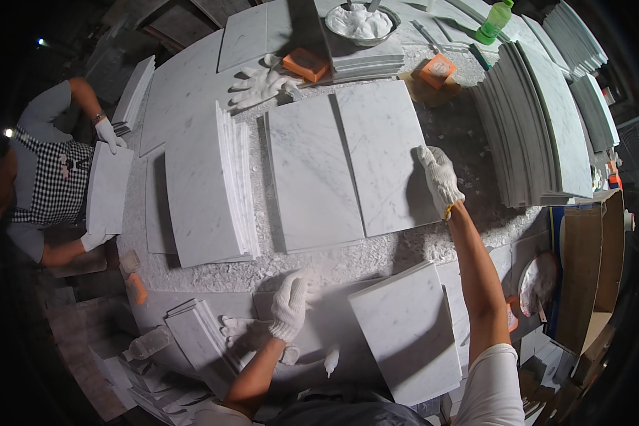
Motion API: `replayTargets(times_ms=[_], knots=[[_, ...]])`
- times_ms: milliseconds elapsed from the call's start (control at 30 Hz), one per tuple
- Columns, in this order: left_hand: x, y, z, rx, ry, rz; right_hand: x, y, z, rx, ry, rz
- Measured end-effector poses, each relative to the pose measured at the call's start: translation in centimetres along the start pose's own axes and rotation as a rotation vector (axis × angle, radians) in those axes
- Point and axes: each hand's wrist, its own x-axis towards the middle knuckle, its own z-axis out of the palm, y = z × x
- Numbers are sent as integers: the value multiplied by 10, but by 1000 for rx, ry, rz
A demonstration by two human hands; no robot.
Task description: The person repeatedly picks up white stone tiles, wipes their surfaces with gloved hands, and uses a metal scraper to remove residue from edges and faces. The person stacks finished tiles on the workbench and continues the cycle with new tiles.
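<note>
Two white-grey veined marble tiles lie side by side in the middle of the bench, the right tile [380, 156] and the left tile [312, 177]. My right hand [440, 179], in a white knit glove, grips the right tile's right edge, thumb on top. My left hand [290, 307], gloved too, is closed in front of the tiles, over the bench's near edge. Its fingertips are blurred, and whatever they hold cannot be made out. White dust and chips [270, 270] cover the bench around the tiles. A spare glove [243, 329] lies beside my left wrist.
Tile stacks stand at the left [206, 192] and right [532, 135]. Behind are a bowl of white paste [360, 23], orange blocks [437, 71] and a green bottle [495, 21]. A tile [408, 330] leans near me. At far left, a co-worker [57, 170] holds a tile.
</note>
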Motion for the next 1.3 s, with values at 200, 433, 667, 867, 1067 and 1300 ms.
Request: replayTargets(times_ms=[200, 433, 667, 867, 1067, 1300], knots=[[2, -1, 0, -45, -8, -23, 1, 3, 2, -2, 26, -5], [1, 1, 0, -45, -12, -21, 5, 7, 3, 1, 37, 13], [2, 0, 1, -30, 1, -11, 9, 11, 4, -32, 36, 17], [2, -2, 1, -2, 15, 10, 5, 6, 2, -61, 34, 9], [2, -4, 1, 9, 9, -8, 1, 0, 4, -30, 29, 21], [2, -7, 3, 119, 47, 191, -2, -2, 4, -56, 16, 3]])
